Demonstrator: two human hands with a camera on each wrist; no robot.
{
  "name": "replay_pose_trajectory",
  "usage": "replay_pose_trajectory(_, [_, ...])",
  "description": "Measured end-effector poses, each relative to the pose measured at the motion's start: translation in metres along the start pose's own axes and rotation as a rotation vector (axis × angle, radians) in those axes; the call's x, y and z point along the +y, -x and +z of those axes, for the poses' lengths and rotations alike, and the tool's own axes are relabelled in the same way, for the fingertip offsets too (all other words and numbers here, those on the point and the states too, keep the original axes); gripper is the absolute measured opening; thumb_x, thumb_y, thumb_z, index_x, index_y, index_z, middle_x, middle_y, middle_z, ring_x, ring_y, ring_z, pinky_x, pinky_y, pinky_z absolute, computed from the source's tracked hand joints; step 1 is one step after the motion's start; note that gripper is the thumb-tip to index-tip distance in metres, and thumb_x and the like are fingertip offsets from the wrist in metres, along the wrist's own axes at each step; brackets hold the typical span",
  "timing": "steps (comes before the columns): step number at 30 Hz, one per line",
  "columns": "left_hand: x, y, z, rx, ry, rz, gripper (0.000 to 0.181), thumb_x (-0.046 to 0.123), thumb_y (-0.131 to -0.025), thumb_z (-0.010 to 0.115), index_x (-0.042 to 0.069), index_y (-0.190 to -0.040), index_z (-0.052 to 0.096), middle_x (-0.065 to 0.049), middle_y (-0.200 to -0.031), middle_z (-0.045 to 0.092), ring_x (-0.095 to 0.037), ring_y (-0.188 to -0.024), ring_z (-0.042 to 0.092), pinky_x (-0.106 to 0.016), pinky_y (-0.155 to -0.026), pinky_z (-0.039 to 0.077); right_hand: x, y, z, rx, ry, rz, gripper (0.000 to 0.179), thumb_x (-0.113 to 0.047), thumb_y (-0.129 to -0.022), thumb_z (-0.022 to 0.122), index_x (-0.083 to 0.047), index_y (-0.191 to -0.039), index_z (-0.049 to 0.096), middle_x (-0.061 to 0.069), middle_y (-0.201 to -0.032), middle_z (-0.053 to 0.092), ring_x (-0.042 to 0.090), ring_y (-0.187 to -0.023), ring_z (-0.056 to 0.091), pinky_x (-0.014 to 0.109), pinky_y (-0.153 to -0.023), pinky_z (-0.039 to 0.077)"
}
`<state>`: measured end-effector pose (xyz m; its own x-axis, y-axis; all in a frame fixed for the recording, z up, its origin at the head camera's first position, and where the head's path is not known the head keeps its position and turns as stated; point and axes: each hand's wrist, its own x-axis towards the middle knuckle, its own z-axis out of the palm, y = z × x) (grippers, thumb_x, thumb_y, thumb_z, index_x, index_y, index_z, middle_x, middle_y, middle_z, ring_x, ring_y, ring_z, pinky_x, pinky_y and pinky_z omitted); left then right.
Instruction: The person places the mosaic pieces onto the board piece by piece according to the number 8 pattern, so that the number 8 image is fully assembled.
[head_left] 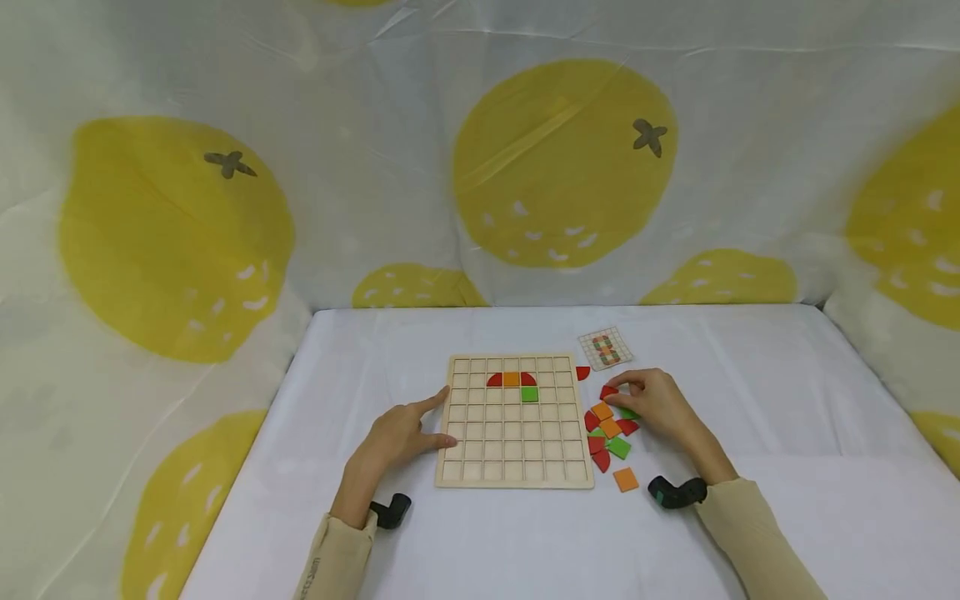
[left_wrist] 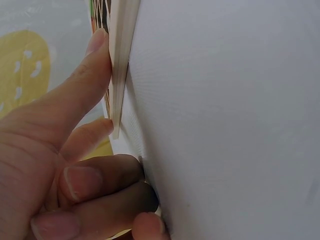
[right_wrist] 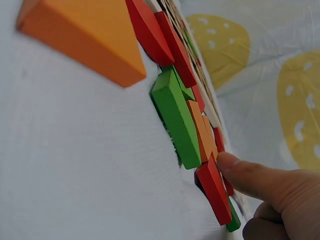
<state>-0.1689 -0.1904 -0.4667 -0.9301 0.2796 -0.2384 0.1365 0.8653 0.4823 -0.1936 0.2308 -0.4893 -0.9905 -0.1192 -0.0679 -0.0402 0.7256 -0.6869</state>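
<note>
White-covered table (head_left: 750, 367), lemon-print curtain (head_left: 375, 192) on three sides.
Curtain pale, creased near top; lemons (head_left: 566, 162) big, yellow.

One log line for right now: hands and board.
Left hand: touching left edge of grid board | Right hand: pinching red piece | On board: two red quarter-circles, orange square, green square

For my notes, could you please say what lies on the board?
Two red pieces, an orange square and a green square; the left hand hides some of the board's edge.
</note>
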Motion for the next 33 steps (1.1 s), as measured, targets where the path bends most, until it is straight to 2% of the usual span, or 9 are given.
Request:
replay_pose_trajectory(6, [0.003, -0.004, -0.004, -0.018, -0.010, -0.004, 0.090, 0.048, -0.084, 0.083, 0.028, -0.160, 0.039, 0.006, -0.058, 0.031, -0.011, -0.058, 0.030, -0.029, -0.062, 0.034, -0.007, -0.001, -0.001, 0.000, -0.005, -0.037, 0.031, -0.029, -0.087, 0.084, -0.007, -0.109, 0.080, -0.006, -0.056, 0.034, 0.011, -0.050, 0.034, 0.025, -0.054, 0.027])
replay_pose_trajectory(11, [0.004, -0.005, -0.006, -0.028, -0.010, -0.007, 0.091, 0.049, -0.084, 0.082, 0.027, -0.161, 0.038, 0.006, -0.059, 0.031, -0.012, -0.059, 0.030, -0.029, -0.063, 0.034, -0.022, -0.002, 0.004, -0.018, -0.042, -0.056, 0.033, -0.028, -0.087, 0.085, -0.007, -0.111, 0.080, -0.005, -0.057, 0.032, 0.012, -0.049, 0.034, 0.024, -0.051, 0.026])
replay_pose_trajectory(17, [0.001, -0.006, -0.006, -0.035, -0.017, -0.008, 0.092, 0.051, -0.085, 0.081, 0.025, -0.161, 0.038, 0.003, -0.064, 0.039, -0.013, -0.064, 0.040, -0.031, -0.068, 0.038, -0.040, 0.000, 0.021, -0.076, -0.081, -0.117, 0.029, -0.027, -0.087, 0.084, -0.008, -0.110, 0.080, -0.005, -0.056, 0.031, 0.012, -0.050, 0.030, 0.024, -0.049, 0.024])
replay_pose_trajectory(22, [-0.001, -0.005, -0.006, -0.037, -0.030, -0.009, 0.091, 0.051, -0.085, 0.081, 0.025, -0.161, 0.037, 0.001, -0.067, 0.046, -0.014, -0.067, 0.045, -0.032, -0.070, 0.039, -0.054, 0.000, 0.036, -0.130, -0.125, -0.165, 0.027, -0.028, -0.088, 0.084, -0.009, -0.108, 0.080, -0.006, -0.055, 0.032, 0.010, -0.051, 0.032, 0.022, -0.051, 0.026])
replay_pose_trajectory(27, [0.000, -0.005, -0.009, -0.032, -0.034, 0.002, 0.091, 0.051, -0.086, 0.080, 0.025, -0.162, 0.037, 0.002, -0.064, 0.044, -0.013, -0.064, 0.043, -0.031, -0.067, 0.038, -0.067, -0.004, 0.049, -0.150, -0.135, -0.167, 0.027, -0.029, -0.088, 0.084, -0.011, -0.108, 0.081, -0.006, -0.057, 0.029, 0.010, -0.055, 0.028, 0.022, -0.054, 0.026])
replay_pose_trajectory(33, [0.000, -0.007, -0.007, -0.037, -0.038, 0.005, 0.091, 0.052, -0.085, 0.080, 0.026, -0.162, 0.037, 0.003, -0.062, 0.045, -0.013, -0.063, 0.042, -0.030, -0.065, 0.037, -0.078, -0.006, 0.061, -0.173, -0.124, -0.174, 0.028, -0.027, -0.089, 0.083, -0.009, -0.110, 0.080, -0.006, -0.055, 0.030, 0.010, -0.050, 0.029, 0.022, -0.052, 0.024])
